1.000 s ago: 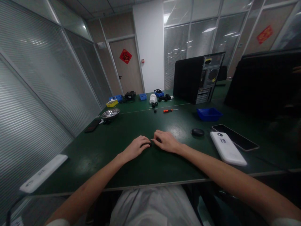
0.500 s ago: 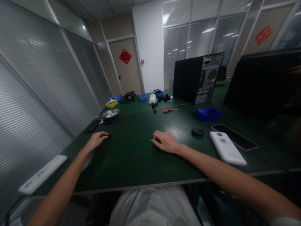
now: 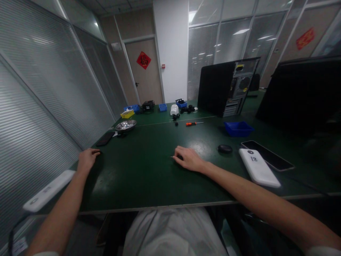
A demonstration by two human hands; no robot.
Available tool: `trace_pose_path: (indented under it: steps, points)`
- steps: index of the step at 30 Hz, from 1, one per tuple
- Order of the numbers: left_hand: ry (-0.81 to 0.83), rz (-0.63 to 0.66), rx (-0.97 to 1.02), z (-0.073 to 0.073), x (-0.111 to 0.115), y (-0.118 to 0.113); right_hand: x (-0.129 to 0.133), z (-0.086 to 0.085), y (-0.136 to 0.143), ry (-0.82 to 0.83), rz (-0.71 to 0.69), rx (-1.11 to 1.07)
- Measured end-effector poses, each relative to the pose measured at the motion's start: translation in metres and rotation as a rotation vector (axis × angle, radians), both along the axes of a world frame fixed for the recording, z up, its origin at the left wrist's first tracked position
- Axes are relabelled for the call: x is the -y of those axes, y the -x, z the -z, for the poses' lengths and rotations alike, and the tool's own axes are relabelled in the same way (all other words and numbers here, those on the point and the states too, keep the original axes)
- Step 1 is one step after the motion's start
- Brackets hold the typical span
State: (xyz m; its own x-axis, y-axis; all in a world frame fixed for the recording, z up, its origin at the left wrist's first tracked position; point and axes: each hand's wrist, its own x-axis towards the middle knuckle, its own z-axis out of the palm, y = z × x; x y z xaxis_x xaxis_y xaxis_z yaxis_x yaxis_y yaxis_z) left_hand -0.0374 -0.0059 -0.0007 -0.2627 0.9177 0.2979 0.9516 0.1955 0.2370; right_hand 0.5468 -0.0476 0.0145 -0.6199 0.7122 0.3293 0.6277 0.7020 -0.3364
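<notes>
1. Right hand sits low over the middle of the table, fingers curled round a thin pale-tipped thing. I see only its tip, pointing left past the thumb; the fingers cover the rest.
2. Left hand is out by the table's left side, fingers bent and drawn together. The fingertips come through dark and soft on my feed, so I cannot tell whether anything is pinched there.
3. Main worry on the left: the left forearm passes just beside the long white case, near the table's front left corner. A wide elbow swing could push it off the edge.
4. Just beyond the left fingers lies a dark slab, then a metal dish. A low, hurried reach could drive one into the other and tip the dish.
5. Right side: the right forearm runs near the white case marked 18. Dragging it outward could shove that case into the black phone beside it.
6. For the thin thing, a slack grip risks a drop; leaning on the tip could scratch the table.
</notes>
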Motion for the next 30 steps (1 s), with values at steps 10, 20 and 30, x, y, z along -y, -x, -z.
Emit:
trace_pose_path:
  steps: [10,20,30]
  points:
    - [-0.037,0.051,-0.253,0.008,0.002,0.000,-0.001,0.002,0.000,-0.034,-0.013,-0.007]
    - [0.014,-0.024,-0.330,0.010,0.003,-0.005,0.001,-0.002,-0.001,0.000,-0.008,0.014]
    - [0.038,0.021,-0.339,0.008,0.003,-0.010,0.001,-0.001,-0.001,-0.014,-0.019,0.007]
